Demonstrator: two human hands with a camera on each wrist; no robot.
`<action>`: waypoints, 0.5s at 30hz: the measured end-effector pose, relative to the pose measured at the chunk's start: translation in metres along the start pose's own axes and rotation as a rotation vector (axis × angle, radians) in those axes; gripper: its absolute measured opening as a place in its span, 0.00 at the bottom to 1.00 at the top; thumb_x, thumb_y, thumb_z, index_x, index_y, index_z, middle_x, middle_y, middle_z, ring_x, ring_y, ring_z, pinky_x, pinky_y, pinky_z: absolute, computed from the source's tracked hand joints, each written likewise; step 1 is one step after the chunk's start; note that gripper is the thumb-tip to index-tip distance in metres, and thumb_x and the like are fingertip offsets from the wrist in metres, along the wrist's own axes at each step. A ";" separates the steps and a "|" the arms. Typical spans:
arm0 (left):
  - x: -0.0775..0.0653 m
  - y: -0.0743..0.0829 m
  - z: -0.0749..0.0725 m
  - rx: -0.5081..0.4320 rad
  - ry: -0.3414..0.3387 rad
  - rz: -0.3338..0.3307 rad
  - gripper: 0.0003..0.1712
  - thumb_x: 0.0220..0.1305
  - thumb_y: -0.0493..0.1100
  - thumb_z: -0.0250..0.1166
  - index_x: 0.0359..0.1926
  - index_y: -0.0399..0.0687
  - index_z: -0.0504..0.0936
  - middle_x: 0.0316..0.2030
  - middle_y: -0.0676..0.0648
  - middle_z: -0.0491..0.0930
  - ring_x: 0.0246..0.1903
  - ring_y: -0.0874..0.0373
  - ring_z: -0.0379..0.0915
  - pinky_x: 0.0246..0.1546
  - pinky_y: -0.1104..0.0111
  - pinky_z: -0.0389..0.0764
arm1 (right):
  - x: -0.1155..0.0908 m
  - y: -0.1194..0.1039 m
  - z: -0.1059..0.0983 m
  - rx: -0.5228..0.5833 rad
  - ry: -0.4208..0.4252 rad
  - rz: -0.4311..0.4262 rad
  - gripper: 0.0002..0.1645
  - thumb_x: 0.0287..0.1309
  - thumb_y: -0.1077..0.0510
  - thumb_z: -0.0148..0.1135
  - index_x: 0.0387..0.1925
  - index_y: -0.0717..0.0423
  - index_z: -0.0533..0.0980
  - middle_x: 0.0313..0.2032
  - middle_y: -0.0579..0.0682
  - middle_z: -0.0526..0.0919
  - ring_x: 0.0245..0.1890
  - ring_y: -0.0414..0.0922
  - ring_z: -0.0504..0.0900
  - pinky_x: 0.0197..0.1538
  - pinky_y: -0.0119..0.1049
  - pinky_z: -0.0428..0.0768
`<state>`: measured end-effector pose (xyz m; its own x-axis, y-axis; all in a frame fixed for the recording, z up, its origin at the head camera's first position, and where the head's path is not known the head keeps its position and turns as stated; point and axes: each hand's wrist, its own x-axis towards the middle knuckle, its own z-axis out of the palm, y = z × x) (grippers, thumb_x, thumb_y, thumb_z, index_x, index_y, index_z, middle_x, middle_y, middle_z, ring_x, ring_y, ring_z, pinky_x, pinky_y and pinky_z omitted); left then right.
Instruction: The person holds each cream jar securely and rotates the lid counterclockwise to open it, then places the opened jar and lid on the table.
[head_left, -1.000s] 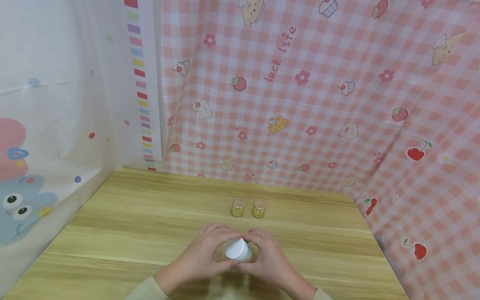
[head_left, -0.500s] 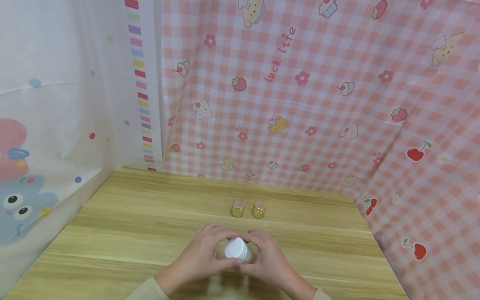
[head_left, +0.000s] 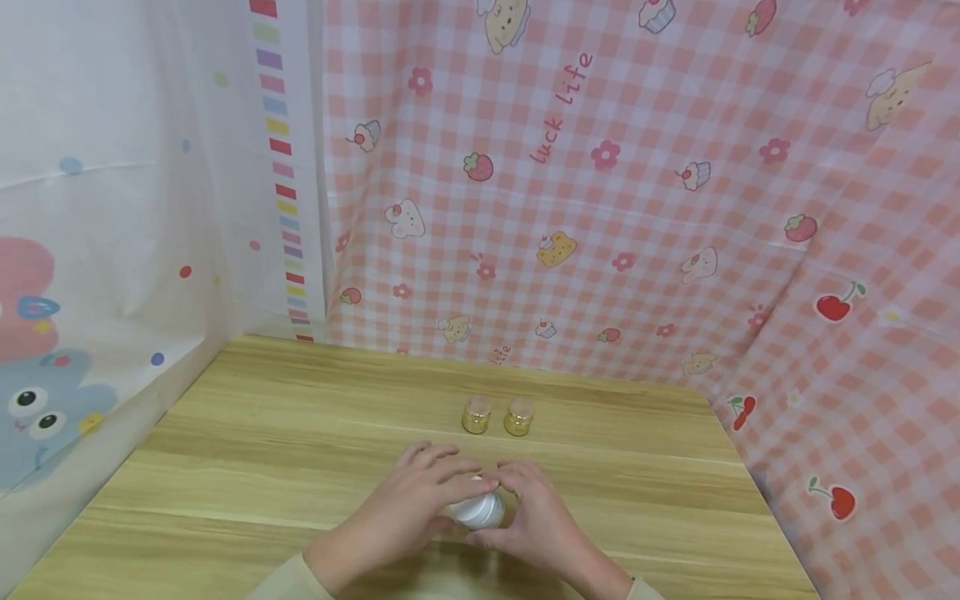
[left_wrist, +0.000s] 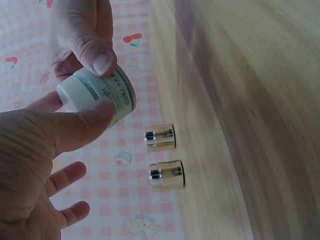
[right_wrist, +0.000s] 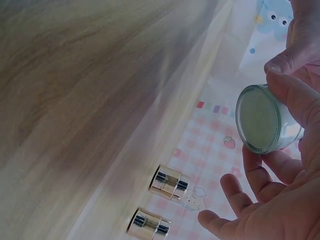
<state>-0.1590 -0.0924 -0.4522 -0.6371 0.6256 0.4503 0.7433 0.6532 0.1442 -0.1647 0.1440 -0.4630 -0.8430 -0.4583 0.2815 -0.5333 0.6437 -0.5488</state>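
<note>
Above the table, a small cream jar (head_left: 480,510) with a white lid (left_wrist: 72,94) and printed label is held sideways between both hands. My right hand (head_left: 543,517) grips the glass body, thumb on one side and fingers on the other. In the right wrist view the pale green jar base (right_wrist: 257,119) shows. My left hand (head_left: 397,508) is around the lid end, its index finger across the lid and thumb in front of the jar; its other fingers are spread. Left thumb contact is blurred and hard to tell.
Two small gold jars stand side by side beyond the hands, the left gold jar (head_left: 476,416) and the right gold jar (head_left: 518,417). The wood-grain table (head_left: 300,433) ends at a pink checked cloth (head_left: 570,208) behind and a white patterned cloth (head_left: 127,167) on the left.
My left hand has turned and shifted: its fingers rise and reach over the lid, and its thumb has drawn back leftward. The right hand keeps its grip on the cream jar.
</note>
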 end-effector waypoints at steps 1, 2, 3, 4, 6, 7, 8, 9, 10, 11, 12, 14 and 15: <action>0.000 0.000 0.001 0.019 0.015 0.014 0.45 0.46 0.41 0.86 0.67 0.71 0.82 0.63 0.59 0.84 0.67 0.48 0.77 0.67 0.40 0.78 | 0.000 0.000 0.000 0.003 -0.003 0.000 0.34 0.41 0.43 0.90 0.52 0.40 0.85 0.56 0.48 0.87 0.62 0.52 0.82 0.62 0.60 0.84; 0.000 0.000 0.002 0.030 0.028 0.024 0.44 0.46 0.40 0.86 0.65 0.70 0.83 0.62 0.60 0.84 0.67 0.48 0.78 0.67 0.41 0.79 | -0.001 0.000 0.000 0.003 -0.002 -0.001 0.34 0.40 0.43 0.90 0.52 0.40 0.85 0.56 0.48 0.87 0.62 0.52 0.82 0.62 0.60 0.84; 0.000 0.000 0.003 0.036 0.039 0.030 0.44 0.45 0.39 0.86 0.64 0.70 0.83 0.61 0.61 0.85 0.66 0.49 0.78 0.66 0.41 0.79 | -0.001 0.000 0.000 0.004 -0.003 -0.001 0.34 0.40 0.43 0.90 0.52 0.41 0.85 0.56 0.48 0.87 0.62 0.51 0.82 0.62 0.60 0.84; 0.001 0.000 0.003 0.041 0.045 0.034 0.43 0.45 0.39 0.86 0.64 0.70 0.84 0.61 0.62 0.84 0.66 0.50 0.78 0.66 0.41 0.79 | -0.001 0.000 0.000 0.005 -0.003 -0.002 0.35 0.40 0.43 0.90 0.52 0.41 0.85 0.56 0.48 0.87 0.62 0.52 0.82 0.62 0.61 0.83; 0.001 0.000 0.004 0.046 0.047 0.035 0.43 0.45 0.39 0.86 0.64 0.70 0.84 0.60 0.63 0.85 0.66 0.51 0.78 0.67 0.42 0.79 | -0.001 0.000 0.000 0.004 0.001 -0.003 0.35 0.40 0.43 0.90 0.52 0.41 0.85 0.56 0.48 0.87 0.62 0.51 0.82 0.62 0.60 0.83; 0.001 0.000 0.003 0.046 0.044 0.034 0.43 0.46 0.39 0.86 0.64 0.70 0.84 0.61 0.63 0.85 0.66 0.51 0.78 0.67 0.42 0.79 | -0.001 0.000 0.000 0.002 0.002 -0.003 0.35 0.40 0.42 0.90 0.52 0.41 0.85 0.56 0.49 0.87 0.61 0.51 0.82 0.62 0.61 0.83; 0.001 0.000 0.003 0.045 0.042 0.031 0.43 0.46 0.40 0.86 0.64 0.70 0.84 0.60 0.63 0.85 0.66 0.51 0.78 0.67 0.42 0.79 | -0.001 0.000 0.000 0.000 0.003 -0.004 0.35 0.39 0.42 0.90 0.52 0.41 0.85 0.56 0.48 0.87 0.61 0.51 0.82 0.62 0.61 0.83; 0.001 0.000 0.003 0.043 0.038 0.027 0.43 0.46 0.40 0.86 0.64 0.70 0.84 0.60 0.63 0.85 0.66 0.52 0.78 0.68 0.41 0.78 | -0.001 0.000 0.000 -0.001 0.002 -0.004 0.35 0.39 0.43 0.90 0.52 0.41 0.85 0.55 0.48 0.87 0.61 0.51 0.82 0.62 0.60 0.83; 0.001 0.001 0.002 0.036 0.034 0.022 0.42 0.46 0.40 0.86 0.64 0.69 0.84 0.61 0.63 0.85 0.66 0.52 0.78 0.68 0.41 0.78 | -0.001 0.000 0.000 -0.002 0.001 -0.004 0.35 0.39 0.43 0.90 0.52 0.41 0.85 0.55 0.48 0.87 0.61 0.51 0.82 0.62 0.60 0.83; 0.001 0.001 0.002 0.027 0.028 0.015 0.42 0.47 0.41 0.86 0.65 0.69 0.84 0.61 0.63 0.86 0.66 0.52 0.78 0.68 0.41 0.78 | -0.001 0.000 0.000 -0.002 0.000 -0.003 0.35 0.39 0.43 0.91 0.52 0.41 0.85 0.55 0.48 0.87 0.61 0.51 0.82 0.63 0.60 0.83; 0.001 0.001 0.002 0.017 0.021 0.006 0.42 0.47 0.41 0.86 0.65 0.68 0.84 0.60 0.62 0.86 0.66 0.52 0.78 0.69 0.41 0.77 | -0.001 0.000 0.000 -0.002 -0.003 0.000 0.36 0.39 0.43 0.91 0.53 0.41 0.85 0.55 0.48 0.87 0.62 0.51 0.82 0.63 0.60 0.83; 0.001 0.002 0.001 -0.009 0.002 -0.019 0.40 0.49 0.44 0.85 0.65 0.66 0.84 0.60 0.61 0.86 0.66 0.51 0.78 0.70 0.40 0.76 | -0.001 0.000 0.000 0.008 -0.013 0.010 0.37 0.39 0.43 0.91 0.54 0.41 0.86 0.56 0.48 0.87 0.62 0.51 0.82 0.63 0.61 0.82; 0.001 0.002 0.000 -0.022 -0.010 -0.032 0.39 0.50 0.46 0.85 0.65 0.64 0.83 0.60 0.60 0.86 0.66 0.51 0.78 0.70 0.40 0.75 | -0.001 0.000 0.000 0.014 -0.020 0.016 0.37 0.39 0.44 0.91 0.54 0.41 0.86 0.57 0.49 0.86 0.63 0.52 0.81 0.63 0.62 0.82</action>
<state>-0.1579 -0.0907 -0.4516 -0.6624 0.6090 0.4364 0.7269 0.6635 0.1774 -0.1635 0.1446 -0.4631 -0.8496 -0.4607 0.2568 -0.5188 0.6424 -0.5641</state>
